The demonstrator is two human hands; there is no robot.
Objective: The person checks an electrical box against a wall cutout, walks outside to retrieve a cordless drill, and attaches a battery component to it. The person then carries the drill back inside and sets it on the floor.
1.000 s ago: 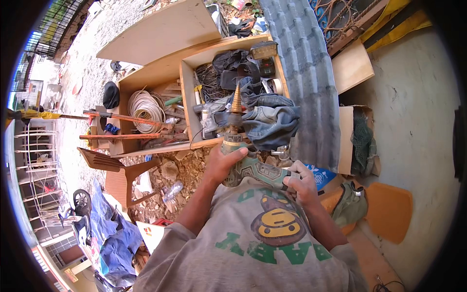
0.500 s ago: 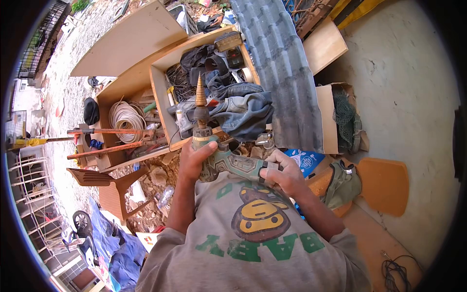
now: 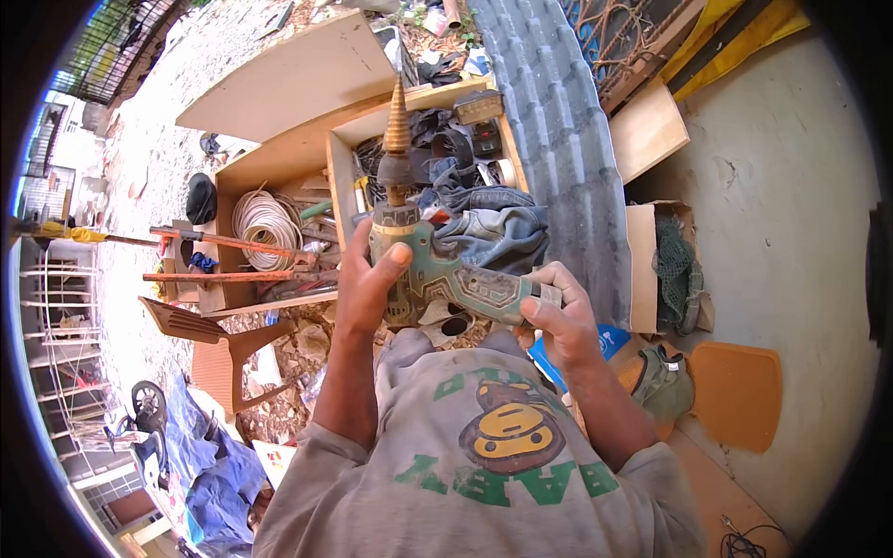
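Observation:
A worn green cordless drill (image 3: 479,288) lies across both my hands in front of my shirt. From its chuck (image 3: 396,216) a brass-coloured, spiral cone-shaped bit (image 3: 397,126) points away from me. My left hand (image 3: 365,284) is wrapped round the drill's body just behind the chuck, thumb on top. At the foot of the handle, my right hand (image 3: 566,321) is closed on the end, where a grey part shows between thumb and fingers. Beyond the drill, a wooden drawer box (image 3: 339,191) holds jeans (image 3: 498,232), dark cloths and loose metal pieces.
A coil of white cable (image 3: 265,226) sits in the wooden crate. Orange-red bars (image 3: 219,277) lie across its left side. Grey corrugated sheeting (image 3: 567,158) runs along the right, beside a cardboard box (image 3: 643,260) with green netting. Rubble covers the ground below.
The drill appears larger and farther up the view, its bit tip now reaching past the crate's back edge. Both hands keep hold of it. The surroundings have shifted slightly right in view.

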